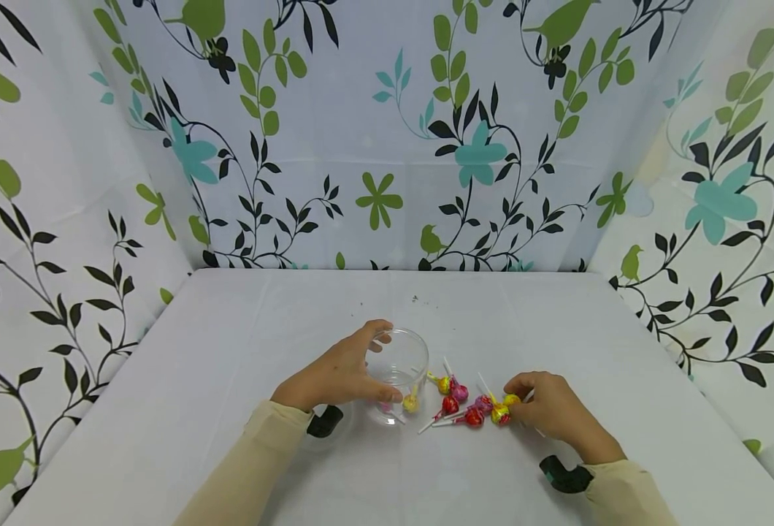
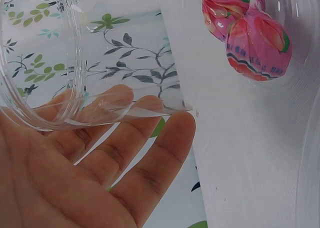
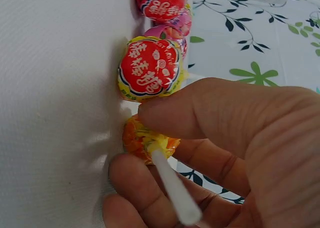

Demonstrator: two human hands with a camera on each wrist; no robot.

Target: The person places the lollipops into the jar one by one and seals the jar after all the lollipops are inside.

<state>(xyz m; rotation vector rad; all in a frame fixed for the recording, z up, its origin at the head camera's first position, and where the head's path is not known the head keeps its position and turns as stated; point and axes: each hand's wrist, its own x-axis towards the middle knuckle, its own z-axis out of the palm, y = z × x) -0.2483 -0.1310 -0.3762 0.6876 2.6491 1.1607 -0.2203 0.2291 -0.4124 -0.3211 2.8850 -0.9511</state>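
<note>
On the left, my left hand [image 1: 341, 369] grips a clear jar [image 1: 415, 358] round its side, thumb in front and fingers behind. A yellow lollipop [image 1: 410, 402] shows low inside it, and pink-wrapped lollipops [image 2: 259, 45] appear through the plastic in the left wrist view. My right hand [image 1: 551, 409] holds a yellow-orange lollipop [image 3: 134, 138] between thumb and fingers, its white stick [image 3: 175, 188] pointing back toward the palm. Right beside it lies a red-and-yellow lollipop [image 3: 150, 68].
Between the hands, several more lollipops lie in a loose group on the white tabletop [image 1: 295, 314], among them a red lollipop [image 1: 474, 417] and a pink lollipop [image 1: 459, 392]. A leaf-patterned curtain [image 1: 374, 131] stands behind the table and along both sides.
</note>
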